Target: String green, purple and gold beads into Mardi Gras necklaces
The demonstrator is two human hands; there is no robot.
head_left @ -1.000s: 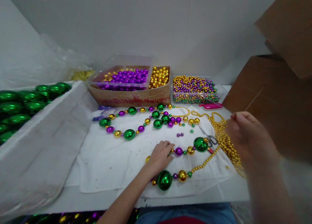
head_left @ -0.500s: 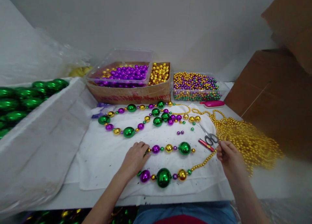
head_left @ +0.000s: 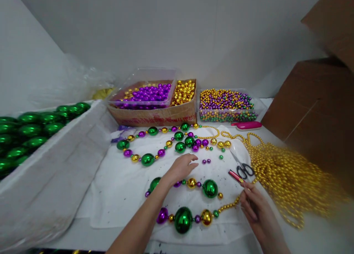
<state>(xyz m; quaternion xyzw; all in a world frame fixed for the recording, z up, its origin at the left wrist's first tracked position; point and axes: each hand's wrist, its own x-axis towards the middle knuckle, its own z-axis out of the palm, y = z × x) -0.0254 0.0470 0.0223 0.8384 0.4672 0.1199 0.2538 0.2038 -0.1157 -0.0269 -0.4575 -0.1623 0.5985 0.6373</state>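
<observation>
My left hand (head_left: 181, 170) hovers over the white cloth (head_left: 116, 195), fingers stretched apart and holding nothing. Two small purple beads (head_left: 206, 161) lie just beyond its fingertips. Under its wrist runs a strand of green, purple and gold beads with a large green bead (head_left: 210, 188); my forearm hides part of it. A nearer row with another large green bead (head_left: 183, 220) leads into a gold bead chain (head_left: 229, 205). At that chain's end my right hand (head_left: 253, 206) is closed in a pinch; what it holds is too thin to make out. Scissors (head_left: 245, 170) and a red-handled cutter (head_left: 235, 176) lie just beyond it.
A finished-looking bead necklace (head_left: 148, 159) lies farther back beside loose green, purple and gold beads (head_left: 195, 148). Behind stand a cardboard box (head_left: 155, 116) and a clear bin of small beads (head_left: 228, 104). Gold chains (head_left: 293, 184) heap right; a white foam box (head_left: 69, 165) with green balls stands left.
My left hand has left the bead strand and moved right and away from me, its fingers opening out. My right hand stays near the gold chain's end. The view has tilted up a little.
</observation>
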